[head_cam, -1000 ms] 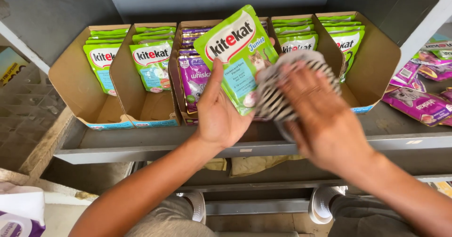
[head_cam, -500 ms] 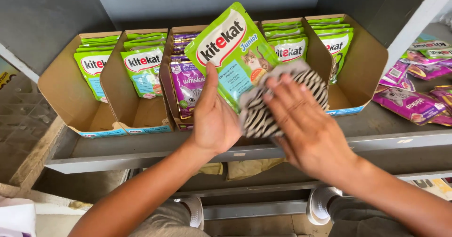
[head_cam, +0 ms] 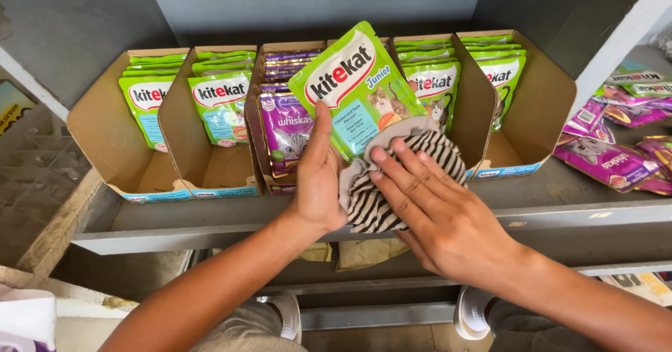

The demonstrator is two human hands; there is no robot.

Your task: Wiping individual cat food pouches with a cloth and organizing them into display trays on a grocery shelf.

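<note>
Far left: two open cardboard trays (head_cam: 115, 157) sat side by side on the grey metal shelf (head_cam: 210, 220), each with a row of green pet-food pouches (head_cam: 220, 100) standing upright at the back, fronts of both trays bare. Next tray over held purple pouches (head_cam: 285, 129), also upright.

My left hand (head_cam: 316, 177) was in front of that purple tray, palm up against the back of a green pouch (head_cam: 358, 86), thumb laid up its left edge, fingers behind it so I couldn't see them. Hand was closed on the pouch, holding it tilted, top leaning left, raised above the shelf edge and in front of the middle trays.

My right hand (head_cam: 442, 215) came in from the lower right, fingers spread fairly flat and pressed on a black-and-white striped cloth (head_cam: 392, 184). Cloth lay against the pouch's lower right corner and over my left fingers. Not a pinch grip, flat press.

Right of that: two more trays of green pouches (head_cam: 500, 72), last tray's flap (head_cam: 542, 114) angled out. Far right, loose purple pouches (head_cam: 609, 159) lay flat on the neighbouring shelf, well apart from my hands
</note>
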